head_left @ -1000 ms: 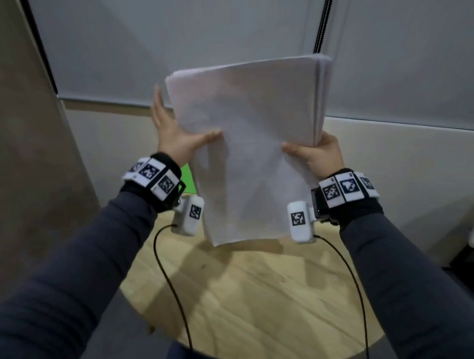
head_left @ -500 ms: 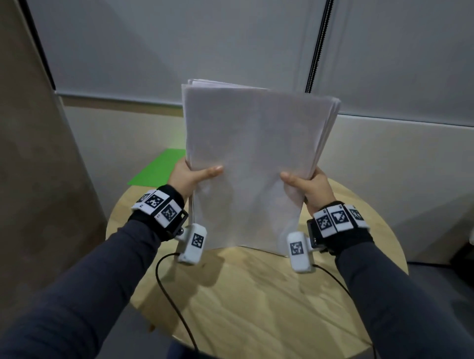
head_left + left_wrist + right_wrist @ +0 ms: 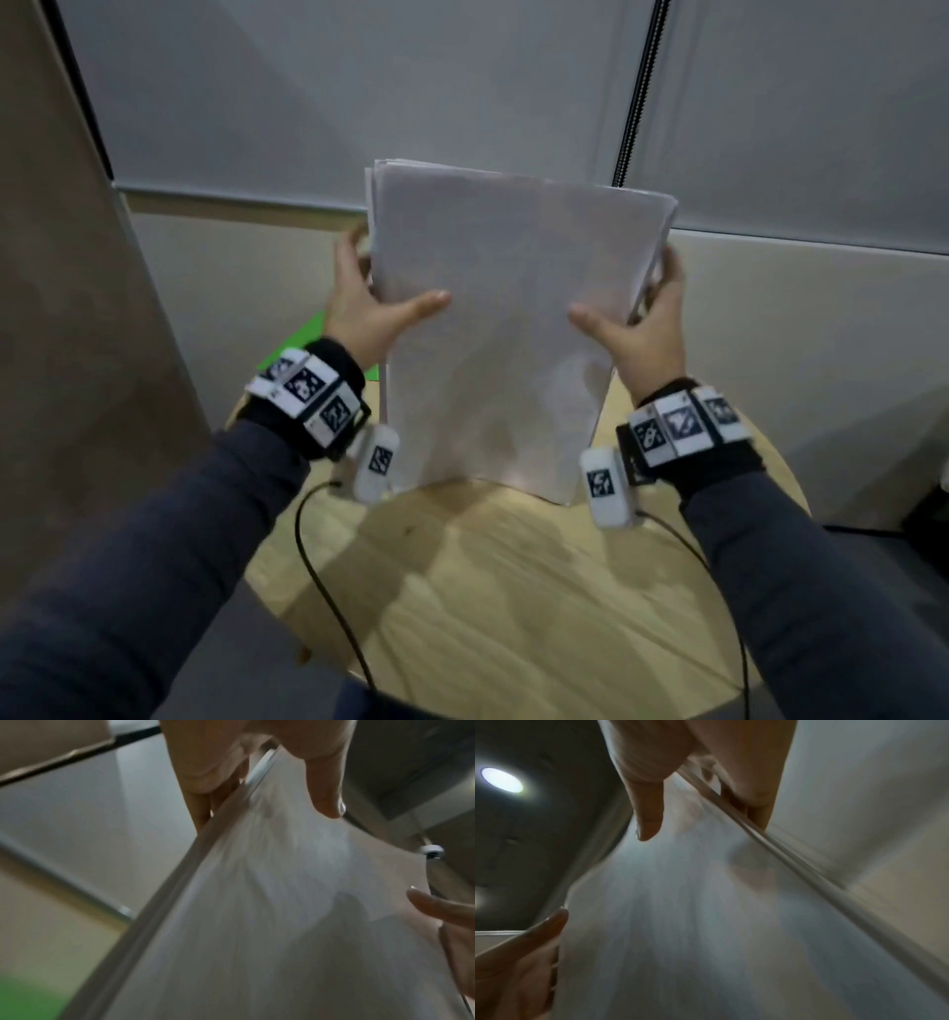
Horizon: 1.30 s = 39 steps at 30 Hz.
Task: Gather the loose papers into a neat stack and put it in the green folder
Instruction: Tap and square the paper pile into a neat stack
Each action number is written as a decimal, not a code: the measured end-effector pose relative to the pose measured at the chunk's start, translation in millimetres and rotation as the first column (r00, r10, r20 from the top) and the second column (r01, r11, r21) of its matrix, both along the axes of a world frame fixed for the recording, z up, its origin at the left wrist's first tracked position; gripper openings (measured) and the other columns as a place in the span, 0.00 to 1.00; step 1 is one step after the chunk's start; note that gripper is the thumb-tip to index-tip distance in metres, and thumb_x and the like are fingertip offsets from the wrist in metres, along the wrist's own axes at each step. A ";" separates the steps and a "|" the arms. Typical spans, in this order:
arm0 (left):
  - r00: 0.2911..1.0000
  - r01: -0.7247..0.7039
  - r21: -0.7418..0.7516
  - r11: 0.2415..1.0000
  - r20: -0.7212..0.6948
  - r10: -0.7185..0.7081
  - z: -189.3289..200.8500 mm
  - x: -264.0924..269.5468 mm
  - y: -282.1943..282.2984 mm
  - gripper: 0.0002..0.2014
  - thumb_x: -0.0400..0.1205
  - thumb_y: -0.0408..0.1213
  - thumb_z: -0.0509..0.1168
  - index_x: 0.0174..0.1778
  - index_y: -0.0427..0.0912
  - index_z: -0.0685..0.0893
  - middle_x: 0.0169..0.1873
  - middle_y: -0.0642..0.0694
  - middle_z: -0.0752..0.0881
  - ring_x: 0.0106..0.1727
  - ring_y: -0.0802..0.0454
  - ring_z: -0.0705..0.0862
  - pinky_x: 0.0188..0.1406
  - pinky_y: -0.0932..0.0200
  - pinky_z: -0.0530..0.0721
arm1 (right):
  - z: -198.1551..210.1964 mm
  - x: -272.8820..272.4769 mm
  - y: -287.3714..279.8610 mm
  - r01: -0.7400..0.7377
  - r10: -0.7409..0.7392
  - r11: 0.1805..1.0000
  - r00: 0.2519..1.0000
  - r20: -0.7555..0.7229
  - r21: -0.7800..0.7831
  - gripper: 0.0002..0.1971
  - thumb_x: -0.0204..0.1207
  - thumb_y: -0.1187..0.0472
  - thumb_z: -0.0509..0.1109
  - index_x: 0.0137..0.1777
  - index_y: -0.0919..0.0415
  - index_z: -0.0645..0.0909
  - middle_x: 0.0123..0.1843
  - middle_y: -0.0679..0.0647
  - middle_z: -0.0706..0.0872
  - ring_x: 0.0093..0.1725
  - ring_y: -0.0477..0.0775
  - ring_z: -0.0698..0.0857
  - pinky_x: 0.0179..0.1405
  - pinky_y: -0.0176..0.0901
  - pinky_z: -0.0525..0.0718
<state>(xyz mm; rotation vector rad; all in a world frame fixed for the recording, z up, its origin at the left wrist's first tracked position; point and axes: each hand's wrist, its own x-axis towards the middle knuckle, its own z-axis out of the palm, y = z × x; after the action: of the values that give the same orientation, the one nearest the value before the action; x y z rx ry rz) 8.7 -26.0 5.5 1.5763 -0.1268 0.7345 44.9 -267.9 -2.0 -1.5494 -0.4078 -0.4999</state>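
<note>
A stack of white papers [image 3: 503, 318] stands upright, its bottom edge at the round wooden table [image 3: 513, 591]. My left hand [image 3: 364, 308] holds its left side, thumb on the front and fingers behind. My right hand [image 3: 642, 334] holds the right side the same way. The top sheet edges are slightly uneven. In the left wrist view the stack [image 3: 270, 923] runs between thumb and fingers, and likewise in the right wrist view the stack [image 3: 706, 923]. The green folder [image 3: 303, 342] lies on the table's far left, mostly hidden by my left wrist.
A brown panel [image 3: 77, 360] stands close at the left. A pale wall [image 3: 821, 360] runs behind the table, with grey blinds above it. Thin black cables [image 3: 328, 591] hang from both wrist cameras over the tabletop.
The stack came down from a raised, tilted hold to stand upright at the table. Both hands have since slid higher up its sides.
</note>
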 end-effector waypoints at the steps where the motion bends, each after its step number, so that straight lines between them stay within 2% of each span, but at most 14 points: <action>1: 0.996 -0.048 0.098 0.994 0.074 0.040 15.0 -0.7 4.2 0.56 0.61 0.40 0.82 0.79 0.44 0.53 0.65 0.42 0.75 0.64 0.50 0.81 0.67 0.48 0.81 | 14.4 -1.3 -1.4 0.031 -0.028 0.999 0.995 0.098 -0.026 0.55 0.61 0.63 0.83 0.81 0.51 0.49 0.72 0.55 0.70 0.65 0.49 0.80 0.63 0.43 0.84; 4: 0.965 -0.218 0.458 0.862 0.230 0.122 53.0 -9.0 5.1 0.57 0.67 0.51 0.77 0.83 0.46 0.45 0.76 0.35 0.64 0.76 0.45 0.70 0.76 0.49 0.71 | 48.2 -4.2 -1.3 0.254 -0.143 0.942 0.895 0.422 -0.221 0.57 0.62 0.51 0.82 0.83 0.60 0.47 0.79 0.52 0.60 0.73 0.57 0.72 0.76 0.48 0.73; 6: 0.961 -0.272 0.593 0.758 0.202 0.188 62.5 -7.6 3.3 0.46 0.71 0.55 0.72 0.82 0.53 0.55 0.75 0.38 0.63 0.74 0.50 0.67 0.73 0.62 0.64 | 59.8 -5.5 1.8 0.332 -0.138 0.875 0.869 0.475 -0.353 0.46 0.66 0.46 0.78 0.80 0.60 0.60 0.76 0.56 0.63 0.72 0.51 0.69 0.73 0.21 0.63; 8: 0.951 -0.309 0.621 0.720 0.199 0.237 59.6 -2.4 3.1 0.37 0.71 0.58 0.70 0.76 0.53 0.70 0.72 0.38 0.66 0.72 0.48 0.69 0.69 0.67 0.65 | 61.9 -2.3 3.0 0.348 -0.147 0.859 0.871 0.469 -0.377 0.34 0.67 0.44 0.76 0.71 0.59 0.75 0.71 0.63 0.69 0.68 0.48 0.70 0.63 0.09 0.59; 11: 0.933 -0.358 0.566 0.743 0.249 0.259 51.6 0.7 1.7 0.30 0.73 0.57 0.69 0.69 0.47 0.78 0.68 0.37 0.70 0.68 0.48 0.73 0.66 0.71 0.66 | 59.0 2.6 2.1 0.388 -0.218 0.865 0.860 0.461 -0.316 0.26 0.68 0.46 0.76 0.61 0.62 0.82 0.67 0.63 0.74 0.63 0.46 0.72 0.60 0.13 0.65; 13: 0.932 -0.361 0.518 0.775 0.239 0.275 52.3 5.7 5.8 0.32 0.73 0.56 0.70 0.70 0.45 0.76 0.69 0.38 0.71 0.66 0.52 0.73 0.66 0.72 0.66 | 59.6 2.3 -0.5 0.388 -0.244 0.881 0.863 0.443 -0.272 0.27 0.68 0.46 0.76 0.62 0.61 0.79 0.66 0.62 0.75 0.64 0.49 0.76 0.63 0.25 0.72; 15: 0.981 -0.176 0.347 0.921 0.133 0.138 46.7 14.6 12.6 0.44 0.68 0.59 0.73 0.76 0.45 0.67 0.72 0.39 0.70 0.69 0.52 0.74 0.73 0.63 0.69 | 53.7 5.6 -5.4 0.228 -0.165 0.955 0.940 0.298 -0.189 0.35 0.66 0.47 0.79 0.70 0.55 0.69 0.70 0.58 0.73 0.65 0.47 0.77 0.64 0.35 0.79; 17: 0.997 0.078 0.057 0.995 0.010 -0.079 24.2 22.3 17.3 0.59 0.55 0.64 0.78 0.78 0.40 0.60 0.70 0.40 0.77 0.67 0.50 0.81 0.68 0.53 0.79 | 37.0 8.7 -5.7 -0.019 0.021 0.999 0.998 0.056 -0.032 0.46 0.58 0.45 0.83 0.74 0.56 0.66 0.71 0.57 0.76 0.64 0.48 0.81 0.64 0.41 0.82; 19: 0.977 0.168 -0.064 0.984 -0.124 -0.175 -10.8 32.3 18.4 0.62 0.43 0.67 0.79 0.71 0.38 0.71 0.52 0.53 0.89 0.49 0.64 0.88 0.49 0.66 0.86 | 9.6 17.2 -3.7 -0.119 0.126 0.991 0.981 -0.145 0.053 0.48 0.40 0.35 0.84 0.61 0.58 0.78 0.54 0.51 0.90 0.52 0.46 0.88 0.58 0.48 0.85; 21: 0.965 0.176 -0.105 0.979 -0.177 -0.193 -33.1 32.7 7.8 0.45 0.42 0.60 0.82 0.55 0.45 0.82 0.32 0.63 0.91 0.36 0.72 0.87 0.38 0.75 0.84 | -13.3 22.4 1.2 -0.127 0.143 0.989 0.959 -0.244 0.079 0.43 0.28 0.30 0.82 0.44 0.54 0.84 0.34 0.43 0.92 0.38 0.41 0.89 0.50 0.46 0.85; 24: 0.971 0.158 -0.149 0.976 -0.158 -0.181 -35.7 31.1 -8.8 0.20 0.56 0.42 0.78 0.43 0.48 0.85 0.26 0.64 0.89 0.32 0.69 0.87 0.38 0.72 0.85 | -15.0 17.1 15.8 -0.057 0.089 0.991 0.957 -0.278 0.122 0.26 0.44 0.44 0.87 0.40 0.56 0.84 0.33 0.46 0.91 0.40 0.49 0.89 0.56 0.52 0.86; 27: 0.981 0.142 -0.103 0.984 -0.119 -0.154 -17.4 30.6 -16.9 0.15 0.64 0.35 0.78 0.46 0.47 0.86 0.29 0.61 0.90 0.41 0.57 0.89 0.47 0.63 0.88 | -2.9 14.8 19.5 -0.010 0.042 0.990 0.971 -0.234 0.138 0.10 0.63 0.60 0.81 0.41 0.56 0.82 0.38 0.48 0.89 0.43 0.52 0.88 0.61 0.53 0.85; 31: 0.988 0.094 -0.181 0.979 -0.104 -0.114 -21.0 31.7 -13.0 0.08 0.65 0.35 0.78 0.37 0.47 0.87 0.25 0.60 0.90 0.34 0.60 0.87 0.44 0.63 0.87 | -6.5 15.2 13.4 0.006 0.035 0.985 0.972 -0.232 0.172 0.08 0.67 0.63 0.79 0.41 0.55 0.82 0.39 0.49 0.88 0.40 0.49 0.88 0.59 0.51 0.85; 39: 0.960 0.145 -0.221 0.964 -0.205 -0.191 -76.1 24.6 -10.0 0.11 0.69 0.22 0.74 0.41 0.42 0.86 0.26 0.58 0.91 0.30 0.64 0.88 0.39 0.67 0.88 | -47.1 12.7 13.1 0.000 0.049 0.991 0.934 -0.354 0.135 0.05 0.69 0.61 0.78 0.39 0.56 0.83 0.41 0.54 0.88 0.48 0.60 0.87 0.62 0.57 0.84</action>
<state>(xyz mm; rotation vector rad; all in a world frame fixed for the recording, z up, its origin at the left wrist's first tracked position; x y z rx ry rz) 33.3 -36.0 -70.6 1.4207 -0.0176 0.4169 57.6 -254.8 -49.1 -1.4656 -0.1094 -0.2121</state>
